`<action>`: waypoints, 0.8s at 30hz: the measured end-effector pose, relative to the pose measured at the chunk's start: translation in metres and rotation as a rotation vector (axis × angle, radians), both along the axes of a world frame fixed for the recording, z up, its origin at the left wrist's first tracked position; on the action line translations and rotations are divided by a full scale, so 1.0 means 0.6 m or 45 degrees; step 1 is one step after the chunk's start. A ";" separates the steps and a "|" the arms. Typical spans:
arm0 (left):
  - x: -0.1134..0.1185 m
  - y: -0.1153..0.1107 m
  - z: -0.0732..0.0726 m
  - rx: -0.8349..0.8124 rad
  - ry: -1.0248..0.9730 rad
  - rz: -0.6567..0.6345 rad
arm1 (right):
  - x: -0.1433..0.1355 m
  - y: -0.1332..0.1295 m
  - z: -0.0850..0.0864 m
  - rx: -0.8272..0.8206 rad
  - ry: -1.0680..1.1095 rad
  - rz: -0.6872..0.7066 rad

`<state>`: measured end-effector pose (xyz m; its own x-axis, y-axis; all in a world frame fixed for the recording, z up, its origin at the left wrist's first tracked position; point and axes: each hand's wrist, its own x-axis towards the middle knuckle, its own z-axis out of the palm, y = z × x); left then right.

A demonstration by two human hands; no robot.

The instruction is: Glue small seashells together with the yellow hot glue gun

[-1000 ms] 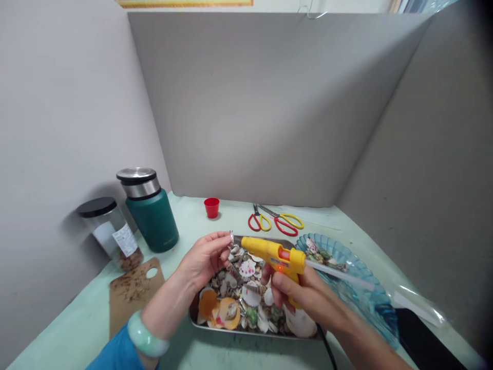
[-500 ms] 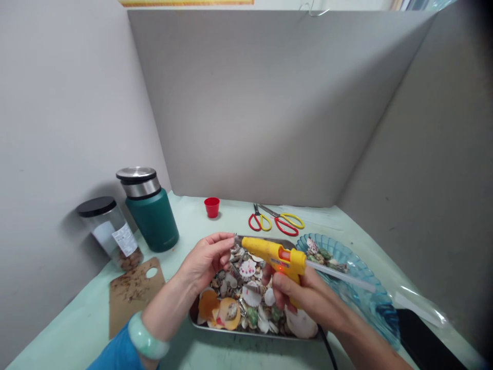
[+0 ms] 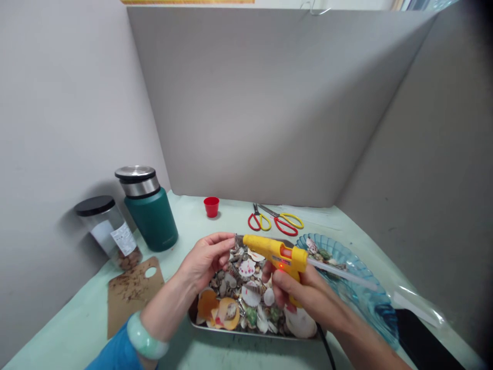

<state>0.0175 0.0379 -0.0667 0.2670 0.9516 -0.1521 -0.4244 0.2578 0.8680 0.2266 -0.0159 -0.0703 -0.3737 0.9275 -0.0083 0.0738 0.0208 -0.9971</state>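
My right hand [image 3: 295, 288] is wrapped round the handle of a yellow glue gun [image 3: 271, 249], whose small red light glows. A clear glue stick [image 3: 342, 272] juts out of its back end. At the gun's nozzle, my left hand [image 3: 210, 259] pinches something tiny between thumb and forefinger, too small to make out. Both hands are above a metal tray [image 3: 231, 331] heaped with seashells [image 3: 250, 295], some white, some orange, some green.
A blue glass plate [image 3: 370, 275] with a few shells stands right, beside a black flat object [image 3: 423, 341]. Behind are two pairs of scissors [image 3: 285, 223] and a red cup [image 3: 211, 207]. Left are a green flask [image 3: 152, 216], a black-lidded jar [image 3: 111, 234] and a brown board [image 3: 133, 295].
The glue gun's nozzle has shifted very slightly right, away from my left fingertips. Otherwise both hands keep nearly the same place and hold.
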 end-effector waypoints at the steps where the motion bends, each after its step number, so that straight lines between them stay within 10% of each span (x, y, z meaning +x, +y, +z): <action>1: 0.000 0.000 0.000 0.000 -0.003 0.002 | 0.000 0.000 0.000 -0.002 0.005 0.000; 24: 0.002 0.000 0.002 0.024 0.001 -0.031 | 0.007 -0.001 -0.004 0.001 -0.033 0.021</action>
<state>0.0189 0.0376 -0.0654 0.2896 0.9476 -0.1347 -0.4178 0.2518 0.8729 0.2308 -0.0164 -0.0726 -0.3885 0.9213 -0.0170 0.0989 0.0234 -0.9948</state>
